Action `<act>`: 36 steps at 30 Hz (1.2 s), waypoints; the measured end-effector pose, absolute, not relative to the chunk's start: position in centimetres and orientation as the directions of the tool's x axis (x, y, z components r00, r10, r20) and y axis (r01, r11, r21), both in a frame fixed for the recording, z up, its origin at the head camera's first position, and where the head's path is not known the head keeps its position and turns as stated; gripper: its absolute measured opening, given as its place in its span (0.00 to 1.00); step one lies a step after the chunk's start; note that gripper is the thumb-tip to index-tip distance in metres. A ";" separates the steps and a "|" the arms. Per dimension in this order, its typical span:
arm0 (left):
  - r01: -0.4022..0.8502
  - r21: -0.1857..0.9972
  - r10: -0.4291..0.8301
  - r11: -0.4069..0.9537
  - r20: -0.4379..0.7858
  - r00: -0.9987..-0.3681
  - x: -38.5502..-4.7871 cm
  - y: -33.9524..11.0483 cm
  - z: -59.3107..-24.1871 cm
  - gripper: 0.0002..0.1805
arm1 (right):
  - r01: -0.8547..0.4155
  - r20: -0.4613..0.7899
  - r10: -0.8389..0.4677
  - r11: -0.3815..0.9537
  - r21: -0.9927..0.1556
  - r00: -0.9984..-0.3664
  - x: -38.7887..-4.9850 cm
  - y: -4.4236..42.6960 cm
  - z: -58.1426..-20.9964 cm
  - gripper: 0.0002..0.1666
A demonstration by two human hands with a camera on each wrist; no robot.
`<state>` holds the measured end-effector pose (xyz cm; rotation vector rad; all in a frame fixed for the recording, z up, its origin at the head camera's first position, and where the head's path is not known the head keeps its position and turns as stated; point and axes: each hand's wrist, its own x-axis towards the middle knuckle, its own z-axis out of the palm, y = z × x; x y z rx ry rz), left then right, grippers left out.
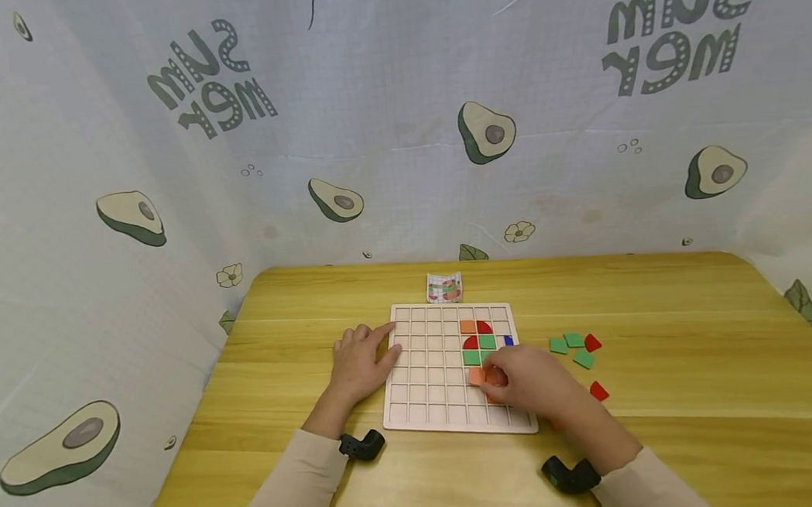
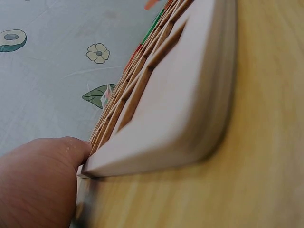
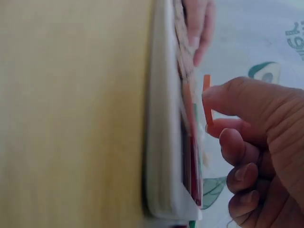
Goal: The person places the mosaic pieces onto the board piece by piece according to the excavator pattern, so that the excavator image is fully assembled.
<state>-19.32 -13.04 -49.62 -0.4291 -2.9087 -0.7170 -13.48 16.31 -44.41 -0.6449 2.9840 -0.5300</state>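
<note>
Backdrop: pale curtain (image 1: 396, 91) printed with avocados, flowers, leaves and the word "summer"; hangs behind and at the sides of the table.
Table: wood-grain top (image 1: 304, 306), yellowish, rounded far corners.
Board: pale gridded board (image 1: 417, 377) with raised cell walls, flat on the table between the hands; left columns bare, pieces grouped toward the right.
Sleeves: beige (image 1: 291, 485), on both forearms.
Right hand: right hand (image 1: 528, 378), over the board's right side; thumb and index finger narrowed to a pinch on an orange piece (image 3: 207, 104), other fingers curled in.
Left hand: left hand (image 1: 358, 363), at the board's left edge; thumb and index finger spread apart, their tips touching the rim, holding no piece.
Wrist units: black, one at the left wrist (image 1: 363, 445), one at the right (image 1: 571, 475).
Card: small printed card (image 1: 444, 288), just beyond the board's far edge, bearing a coloured grid pattern.
Held piece: the orange one, edge-on and clear of the board in the right wrist view.
Seated pieces: orange square (image 1: 468, 326) beside a red quarter-round (image 1: 483, 327); next row nearer, another red piece and a green one; a further green piece below. More orange under the right hand, partly covered. Blue piece (image 1: 508, 340) in the right column, outline unclear.
Loose pieces: three green (image 1: 584, 359) and two red (image 1: 599, 390), on the table right of the board.
</note>
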 end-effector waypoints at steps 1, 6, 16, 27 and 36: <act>0.298 0.438 0.244 0.848 0.176 -0.954 -19.3 -13.0 -49.6 0.27 | -0.393 0.032 -0.406 0.858 -0.330 -0.913 -13.5 16.1 -44.6 0.09; 0.293 0.442 0.242 0.848 0.168 -0.955 -19.3 -13.0 -49.6 0.27 | -0.388 0.036 -0.397 0.870 -0.303 -0.917 -13.6 15.7 -45.2 0.10; 0.297 0.445 0.246 0.845 0.169 -0.954 -19.2 -13.0 -49.5 0.27 | -0.332 -0.009 -0.355 0.881 -0.337 -0.935 -13.5 15.8 -45.0 0.13; 0.309 0.446 0.254 0.840 0.179 -0.951 -19.4 -12.9 -49.7 0.27 | -0.191 -0.087 -0.271 0.839 -0.510 -0.959 -13.1 21.1 -43.2 0.13; 0.312 0.436 0.258 0.844 0.179 -0.949 -19.4 -13.2 -50.1 0.27 | -0.120 -0.149 -0.218 0.864 -0.488 -0.964 -11.0 27.4 -45.0 0.12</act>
